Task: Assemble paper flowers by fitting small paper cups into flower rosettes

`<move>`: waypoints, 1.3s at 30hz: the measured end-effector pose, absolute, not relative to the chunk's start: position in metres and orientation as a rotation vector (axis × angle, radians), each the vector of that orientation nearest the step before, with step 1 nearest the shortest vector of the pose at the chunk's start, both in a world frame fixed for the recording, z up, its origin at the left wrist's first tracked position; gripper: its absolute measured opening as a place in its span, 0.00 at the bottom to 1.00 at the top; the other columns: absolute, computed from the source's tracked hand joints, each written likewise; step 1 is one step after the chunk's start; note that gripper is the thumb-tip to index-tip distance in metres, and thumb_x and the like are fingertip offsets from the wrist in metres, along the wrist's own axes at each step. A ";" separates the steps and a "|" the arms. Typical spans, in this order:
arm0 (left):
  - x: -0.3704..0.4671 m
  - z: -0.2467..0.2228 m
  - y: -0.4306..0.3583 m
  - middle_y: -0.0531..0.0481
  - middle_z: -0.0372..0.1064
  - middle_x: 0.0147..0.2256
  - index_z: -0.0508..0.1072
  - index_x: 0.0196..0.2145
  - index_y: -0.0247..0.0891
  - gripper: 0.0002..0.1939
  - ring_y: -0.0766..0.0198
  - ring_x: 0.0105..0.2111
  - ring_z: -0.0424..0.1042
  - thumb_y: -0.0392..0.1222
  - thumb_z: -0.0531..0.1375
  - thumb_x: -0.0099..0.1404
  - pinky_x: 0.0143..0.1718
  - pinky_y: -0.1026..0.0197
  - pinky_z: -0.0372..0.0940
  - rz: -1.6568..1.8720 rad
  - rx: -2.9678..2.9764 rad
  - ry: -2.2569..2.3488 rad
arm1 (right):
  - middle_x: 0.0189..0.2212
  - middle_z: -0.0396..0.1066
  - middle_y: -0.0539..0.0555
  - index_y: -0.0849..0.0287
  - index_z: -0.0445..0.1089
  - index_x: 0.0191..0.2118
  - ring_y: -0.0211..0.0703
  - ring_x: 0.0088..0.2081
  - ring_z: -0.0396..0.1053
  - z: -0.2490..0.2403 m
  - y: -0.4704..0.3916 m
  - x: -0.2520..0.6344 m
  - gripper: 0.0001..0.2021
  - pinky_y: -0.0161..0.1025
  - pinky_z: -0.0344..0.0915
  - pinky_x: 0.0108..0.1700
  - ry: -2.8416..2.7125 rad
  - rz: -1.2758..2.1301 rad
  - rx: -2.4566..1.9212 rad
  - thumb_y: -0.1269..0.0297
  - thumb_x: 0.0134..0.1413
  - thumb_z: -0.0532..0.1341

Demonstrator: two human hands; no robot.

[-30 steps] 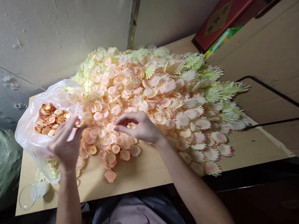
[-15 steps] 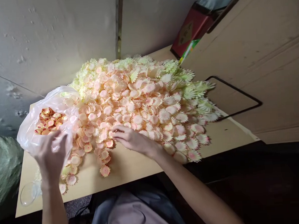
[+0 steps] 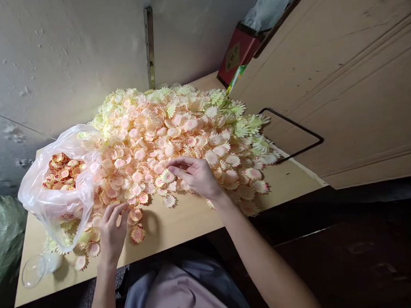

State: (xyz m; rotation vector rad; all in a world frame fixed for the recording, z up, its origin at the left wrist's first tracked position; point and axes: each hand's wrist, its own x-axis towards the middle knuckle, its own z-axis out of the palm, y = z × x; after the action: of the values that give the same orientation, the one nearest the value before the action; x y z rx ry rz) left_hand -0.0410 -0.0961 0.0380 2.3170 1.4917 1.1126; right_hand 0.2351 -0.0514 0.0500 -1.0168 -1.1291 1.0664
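A wide heap of artificial flower petal pieces point(image 3: 149, 138), pink and cream with pale green ones at the back and right, covers much of the table. My right hand point(image 3: 201, 176) is over its front edge, thumb and fingers apart. By the thumb tip lies a round cream flower piece point(image 3: 167, 175); no grip on it shows. My left hand point(image 3: 112, 232) is at the front left of the heap, fingers curved and apart, close to a few pink flower pieces point(image 3: 136, 216). A white plastic bag point(image 3: 35, 186) on the left stands open, holding darker red-edged flower pieces point(image 3: 64, 173).
A clear, cup-like container point(image 3: 34, 271) lies at the table's point(image 3: 181, 224) front left corner. Cardboard point(image 3: 326, 97) with a black wire handle point(image 3: 293, 126) rises on the right. Behind are a red box point(image 3: 240, 55) and a grey wall point(image 3: 83, 50). A green sack point(image 3: 5, 242) is at far left.
My left hand has moved from beside the bag's mouth rightward to the heap's front edge. My right hand has shifted right, its fingers now farther apart. The camera view has shifted slightly.
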 end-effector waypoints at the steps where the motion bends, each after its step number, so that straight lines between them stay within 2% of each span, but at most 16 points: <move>1: -0.045 0.041 -0.096 0.47 0.73 0.37 0.76 0.40 0.42 0.07 0.61 0.35 0.74 0.39 0.61 0.63 0.39 0.59 0.72 1.158 2.266 1.525 | 0.34 0.76 0.55 0.59 0.76 0.36 0.42 0.38 0.73 0.052 -0.055 0.235 0.12 0.39 0.73 0.41 -1.129 1.079 -1.006 0.57 0.46 0.70; 4: -0.058 0.048 -0.095 0.47 0.72 0.37 0.76 0.41 0.40 0.11 0.64 0.32 0.73 0.43 0.65 0.59 0.35 0.62 0.73 1.212 2.014 1.644 | 0.36 0.76 0.55 0.58 0.77 0.37 0.42 0.38 0.73 0.056 -0.065 0.232 0.13 0.39 0.74 0.40 -1.161 1.136 -0.982 0.58 0.46 0.70; 7: -0.067 0.051 -0.096 0.47 0.73 0.36 0.75 0.43 0.38 0.17 0.63 0.34 0.75 0.45 0.67 0.56 0.36 0.62 0.73 1.265 1.707 1.635 | 0.38 0.75 0.56 0.59 0.78 0.37 0.42 0.39 0.73 0.052 -0.074 0.225 0.13 0.39 0.75 0.39 -1.211 1.190 -1.008 0.57 0.47 0.70; 11: -0.064 0.050 -0.100 0.47 0.74 0.35 0.76 0.41 0.37 0.16 0.63 0.35 0.76 0.46 0.68 0.55 0.37 0.63 0.73 1.221 1.522 1.567 | 0.42 0.74 0.57 0.58 0.77 0.37 0.42 0.39 0.74 0.039 -0.083 0.213 0.13 0.38 0.75 0.40 -1.266 1.271 -1.021 0.55 0.49 0.68; 14: -0.056 0.046 -0.101 0.46 0.76 0.33 0.77 0.36 0.35 0.15 0.62 0.33 0.76 0.47 0.68 0.55 0.35 0.63 0.73 1.216 1.436 1.588 | 0.37 0.75 0.56 0.59 0.75 0.39 0.42 0.38 0.74 0.036 -0.090 0.208 0.12 0.38 0.73 0.39 -1.325 1.342 -1.053 0.56 0.53 0.64; 17: -0.047 0.044 -0.100 0.46 0.76 0.32 0.77 0.36 0.35 0.15 0.63 0.31 0.76 0.48 0.67 0.56 0.35 0.63 0.72 1.218 1.369 1.565 | 0.34 0.74 0.53 0.58 0.71 0.42 0.42 0.37 0.74 0.040 -0.097 0.204 0.10 0.38 0.70 0.40 -1.353 1.406 -1.066 0.60 0.57 0.61; 20: -0.036 0.048 -0.098 0.47 0.75 0.33 0.75 0.39 0.36 0.15 0.65 0.32 0.74 0.48 0.66 0.58 0.36 0.65 0.70 1.197 1.352 1.494 | 0.27 0.69 0.49 0.58 0.70 0.38 0.38 0.30 0.68 0.047 -0.104 0.197 0.09 0.35 0.65 0.35 -1.341 1.453 -1.028 0.64 0.60 0.54; 23: -0.023 0.052 -0.096 0.50 0.72 0.32 0.72 0.42 0.39 0.14 0.67 0.32 0.72 0.47 0.64 0.60 0.35 0.67 0.68 1.218 1.361 1.402 | 0.23 0.63 0.49 0.59 0.69 0.29 0.37 0.26 0.61 0.049 -0.107 0.184 0.16 0.35 0.59 0.31 -1.335 1.395 -1.054 0.62 0.62 0.49; 26: -0.008 0.054 -0.093 0.53 0.68 0.30 0.67 0.41 0.41 0.14 0.69 0.30 0.70 0.45 0.64 0.60 0.33 0.68 0.66 1.256 1.363 1.310 | 0.22 0.62 0.48 0.58 0.70 0.30 0.37 0.25 0.59 0.047 -0.105 0.169 0.14 0.36 0.56 0.30 -1.446 1.291 -1.129 0.56 0.60 0.56; 29: 0.001 0.052 -0.090 0.54 0.66 0.29 0.65 0.39 0.41 0.11 0.70 0.28 0.67 0.44 0.63 0.61 0.29 0.69 0.63 1.219 1.424 1.255 | 0.22 0.62 0.47 0.58 0.68 0.30 0.37 0.25 0.60 0.044 -0.101 0.158 0.11 0.35 0.55 0.30 -1.534 1.134 -1.168 0.55 0.57 0.60; 32: 0.004 0.048 -0.086 0.54 0.66 0.29 0.67 0.37 0.40 0.06 0.70 0.27 0.66 0.42 0.61 0.64 0.28 0.69 0.61 1.143 1.629 1.238 | 0.23 0.63 0.49 0.58 0.65 0.27 0.38 0.26 0.61 0.040 -0.101 0.156 0.15 0.36 0.55 0.31 -1.570 0.988 -1.202 0.57 0.63 0.55; 34: 0.003 0.043 -0.083 0.52 0.69 0.30 0.71 0.36 0.39 0.03 0.68 0.29 0.69 0.40 0.59 0.65 0.31 0.67 0.63 1.097 1.805 1.238 | 0.23 0.63 0.50 0.58 0.64 0.27 0.39 0.27 0.61 0.036 -0.103 0.157 0.15 0.36 0.54 0.31 -1.564 0.918 -1.252 0.57 0.64 0.53; 39: 0.006 0.030 -0.087 0.45 0.71 0.40 0.76 0.38 0.39 0.06 0.63 0.40 0.72 0.38 0.59 0.65 0.40 0.62 0.68 1.142 1.965 1.216 | 0.20 0.63 0.49 0.58 0.62 0.26 0.37 0.24 0.60 0.022 -0.109 0.163 0.18 0.35 0.55 0.31 -1.506 0.874 -1.320 0.56 0.65 0.52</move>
State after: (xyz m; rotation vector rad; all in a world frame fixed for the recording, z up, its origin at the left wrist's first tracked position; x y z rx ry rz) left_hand 0.0058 -0.0875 0.0301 1.9653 1.2158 1.1416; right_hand 0.1629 -0.1092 0.0222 -1.3198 -1.5057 0.8743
